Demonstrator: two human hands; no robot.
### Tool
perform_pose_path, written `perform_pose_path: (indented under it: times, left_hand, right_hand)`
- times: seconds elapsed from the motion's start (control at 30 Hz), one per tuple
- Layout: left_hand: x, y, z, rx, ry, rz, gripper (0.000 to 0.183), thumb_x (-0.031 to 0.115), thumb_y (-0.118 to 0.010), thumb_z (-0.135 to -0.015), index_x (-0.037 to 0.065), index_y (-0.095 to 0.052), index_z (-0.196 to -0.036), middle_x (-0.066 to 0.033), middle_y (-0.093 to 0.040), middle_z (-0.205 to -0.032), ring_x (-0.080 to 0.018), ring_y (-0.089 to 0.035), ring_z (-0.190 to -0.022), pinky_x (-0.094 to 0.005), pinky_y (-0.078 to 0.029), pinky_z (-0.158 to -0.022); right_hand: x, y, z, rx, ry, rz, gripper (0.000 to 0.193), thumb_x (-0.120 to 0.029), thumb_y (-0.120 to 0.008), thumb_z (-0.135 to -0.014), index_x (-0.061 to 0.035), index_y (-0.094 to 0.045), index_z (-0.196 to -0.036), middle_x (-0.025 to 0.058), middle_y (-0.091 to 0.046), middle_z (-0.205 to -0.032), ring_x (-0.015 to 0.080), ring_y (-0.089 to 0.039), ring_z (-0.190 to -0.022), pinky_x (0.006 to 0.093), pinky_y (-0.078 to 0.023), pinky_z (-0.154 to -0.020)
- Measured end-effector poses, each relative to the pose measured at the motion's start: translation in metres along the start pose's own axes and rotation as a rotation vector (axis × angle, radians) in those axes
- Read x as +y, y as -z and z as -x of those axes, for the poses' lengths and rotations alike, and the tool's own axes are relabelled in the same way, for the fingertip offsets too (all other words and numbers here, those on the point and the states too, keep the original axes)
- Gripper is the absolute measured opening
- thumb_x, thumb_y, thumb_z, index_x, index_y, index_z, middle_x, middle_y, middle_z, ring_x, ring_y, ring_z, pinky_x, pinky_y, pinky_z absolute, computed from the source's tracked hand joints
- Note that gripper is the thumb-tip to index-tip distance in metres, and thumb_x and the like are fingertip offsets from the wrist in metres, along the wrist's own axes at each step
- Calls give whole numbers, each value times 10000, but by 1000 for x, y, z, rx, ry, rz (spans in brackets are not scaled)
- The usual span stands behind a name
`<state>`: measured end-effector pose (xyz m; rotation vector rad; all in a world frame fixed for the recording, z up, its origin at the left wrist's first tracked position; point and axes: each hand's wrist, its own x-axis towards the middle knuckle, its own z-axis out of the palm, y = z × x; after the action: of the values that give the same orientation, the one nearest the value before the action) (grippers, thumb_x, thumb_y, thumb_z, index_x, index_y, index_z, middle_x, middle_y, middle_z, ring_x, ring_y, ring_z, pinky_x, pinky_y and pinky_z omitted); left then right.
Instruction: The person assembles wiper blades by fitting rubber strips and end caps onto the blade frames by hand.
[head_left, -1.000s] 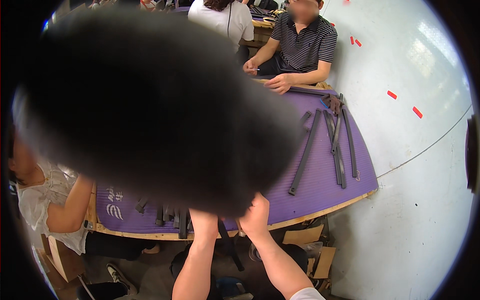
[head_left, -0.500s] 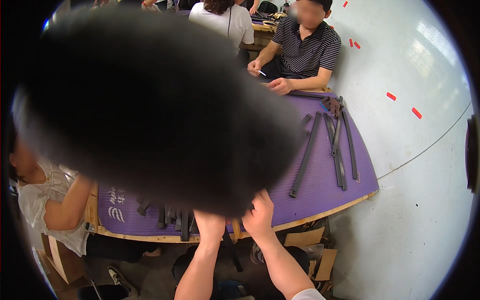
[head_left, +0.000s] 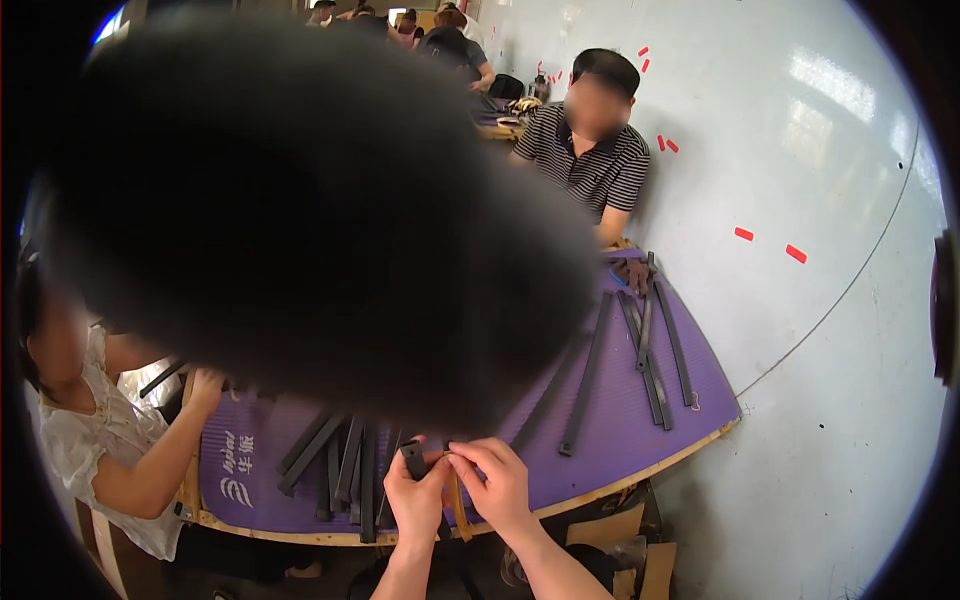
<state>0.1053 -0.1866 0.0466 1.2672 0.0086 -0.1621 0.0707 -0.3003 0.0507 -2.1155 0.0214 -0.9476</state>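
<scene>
My left hand (head_left: 415, 500) is closed around a black bar (head_left: 412, 458), its squared end with a hole tilted up above the fingers. Close beside it, my right hand (head_left: 495, 485) pinches thumb and forefinger together at something small and dark, too small to name. Between the two hands a tan, wood-coloured strip (head_left: 459, 510) runs down at the table's near edge. Several loose black bars (head_left: 350, 460) lie on the purple mat just left of my left hand. A large blurred dark shape (head_left: 300, 220) hides the middle and upper left of the view.
The purple mat (head_left: 640, 420) covers a wood-edged table, with more long black bars (head_left: 590, 375) and a dark glove (head_left: 632, 275) on its right. One person (head_left: 590, 150) sits across; another (head_left: 130, 430) works at left with a dark bar. Cardboard (head_left: 610, 525) lies below.
The view has tilted up, so the table sits lower in the picture. The black bar's end now shows in my left hand. At left, the other person's hand has come into sight over the mat.
</scene>
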Motion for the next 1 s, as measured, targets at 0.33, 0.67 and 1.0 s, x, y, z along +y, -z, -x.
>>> perform_pose_path:
  times: [0.33,0.67,1.0]
  left_hand:
    - [2,-4,-5,21,17,15,484,-30,-687,-854,-98,-497,-1294,-120,-712,-892,-80,-535,-487,-219,-378,-378]
    - [4,-6,-5,11,13,20,491,-37,-686,-855,-108,-484,-1296,-129,-713,-897,-80,-535,-482,-212,-374,-374]
    - [0,-5,-2,0,-20,-53,462,-44,-682,-861,-108,-501,-1282,-109,-709,-874,-73,-540,-497,-211,-377,-382]
  right_hand:
    - [4,-1,-5,17,36,16,159,-100,-721,-867,-47,-709,-1017,76,-682,-897,258,-663,-793,349,-539,-685]
    - [4,2,-7,11,43,38,141,-98,-718,-869,-42,-713,-998,73,-677,-893,253,-662,-785,348,-535,-674]
    - [5,3,-3,1,-44,-13,135,-81,-723,-863,-26,-705,-985,96,-691,-899,268,-680,-803,340,-546,-686]
